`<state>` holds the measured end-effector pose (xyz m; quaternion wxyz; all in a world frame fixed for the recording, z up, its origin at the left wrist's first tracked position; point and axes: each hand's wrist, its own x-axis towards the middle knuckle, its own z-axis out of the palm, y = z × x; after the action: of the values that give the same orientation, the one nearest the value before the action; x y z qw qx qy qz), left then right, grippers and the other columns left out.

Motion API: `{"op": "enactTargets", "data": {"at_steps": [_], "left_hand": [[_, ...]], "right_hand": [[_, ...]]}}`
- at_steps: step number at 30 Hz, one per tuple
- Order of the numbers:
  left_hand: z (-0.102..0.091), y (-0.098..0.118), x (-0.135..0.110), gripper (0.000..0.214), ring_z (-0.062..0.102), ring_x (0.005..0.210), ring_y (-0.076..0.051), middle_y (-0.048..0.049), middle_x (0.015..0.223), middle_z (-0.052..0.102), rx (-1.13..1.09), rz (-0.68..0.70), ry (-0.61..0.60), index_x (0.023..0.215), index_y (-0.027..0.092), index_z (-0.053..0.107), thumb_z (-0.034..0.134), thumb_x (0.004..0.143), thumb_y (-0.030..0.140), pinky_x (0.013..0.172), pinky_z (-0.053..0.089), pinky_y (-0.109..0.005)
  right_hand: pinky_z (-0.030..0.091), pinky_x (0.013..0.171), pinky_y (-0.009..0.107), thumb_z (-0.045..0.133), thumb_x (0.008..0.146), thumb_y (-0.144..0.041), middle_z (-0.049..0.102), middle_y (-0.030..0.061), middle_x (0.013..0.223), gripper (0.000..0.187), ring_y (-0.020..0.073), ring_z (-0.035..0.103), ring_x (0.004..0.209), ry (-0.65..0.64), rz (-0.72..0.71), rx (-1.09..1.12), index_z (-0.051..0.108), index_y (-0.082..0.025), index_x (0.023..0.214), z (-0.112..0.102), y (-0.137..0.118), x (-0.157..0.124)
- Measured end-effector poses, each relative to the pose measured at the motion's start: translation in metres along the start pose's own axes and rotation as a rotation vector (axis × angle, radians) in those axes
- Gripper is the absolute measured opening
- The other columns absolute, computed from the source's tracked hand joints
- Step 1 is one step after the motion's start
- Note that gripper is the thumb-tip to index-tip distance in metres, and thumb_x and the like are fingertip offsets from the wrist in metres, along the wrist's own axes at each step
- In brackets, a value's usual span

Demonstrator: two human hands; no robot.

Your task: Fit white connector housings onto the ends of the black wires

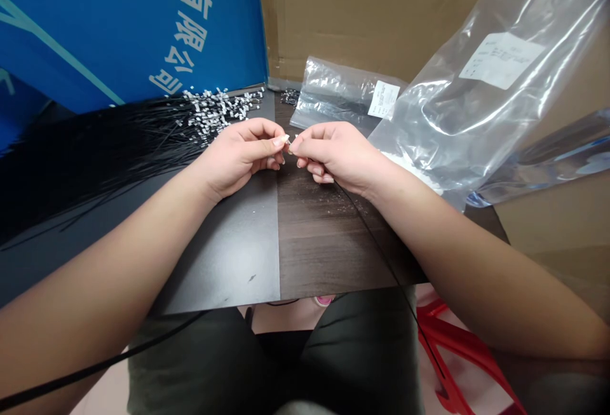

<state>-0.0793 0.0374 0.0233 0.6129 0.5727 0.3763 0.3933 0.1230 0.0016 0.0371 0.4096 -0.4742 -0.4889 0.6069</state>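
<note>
My left hand (250,148) and my right hand (331,151) meet almost fingertip to fingertip above the table. A tiny white piece (287,140), perhaps a connector, shows at the left thumb and forefinger, which are pinched on it. The right thumb and forefinger are closed on the end of a thin black wire (376,243). That wire runs down from the right hand, over the table edge, toward the lower right. Fingers hide where the wire end and the white piece come together. Behind my left hand lies a heap of black wires (119,148) with white connectors (214,113) on their ends.
A clear plastic bag (495,116) with small white pieces (414,170) leans at the right. Another labelled bag (333,94) lies behind my hands. A blue box (128,27) and a cardboard box (372,21) stand at the back. A red stool (462,339) is below right.
</note>
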Motion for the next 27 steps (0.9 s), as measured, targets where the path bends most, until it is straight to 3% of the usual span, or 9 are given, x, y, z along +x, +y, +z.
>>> {"op": "enactTargets", "data": {"at_steps": [8,27], "left_hand": [[0.0019,0.0027,-0.0014,0.028,0.068,0.072,-0.014,-0.0036,0.085,0.072,-0.036,-0.017,0.001,0.084,0.017,0.074,0.097,0.075,0.03,0.071,0.056,-0.029],[-0.0033,-0.0044,0.0048,0.039,0.067,0.069,-0.013,-0.0018,0.083,0.071,0.006,0.081,-0.058,0.087,0.019,0.074,0.103,0.071,0.038,0.065,0.057,-0.027]], "right_hand": [[0.032,0.039,0.021,0.082,0.092,-0.016,0.064,0.003,0.068,0.024,0.0056,0.042,0.047,0.012,-0.014,-0.023,0.064,-0.018,0.076,0.0013,-0.0017,-0.0011],[0.031,0.038,0.02,0.08,0.093,-0.015,0.066,0.0006,0.068,0.021,0.0042,0.042,0.046,0.019,-0.028,-0.039,0.066,-0.016,0.078,0.0004,-0.0006,-0.0013]]}}
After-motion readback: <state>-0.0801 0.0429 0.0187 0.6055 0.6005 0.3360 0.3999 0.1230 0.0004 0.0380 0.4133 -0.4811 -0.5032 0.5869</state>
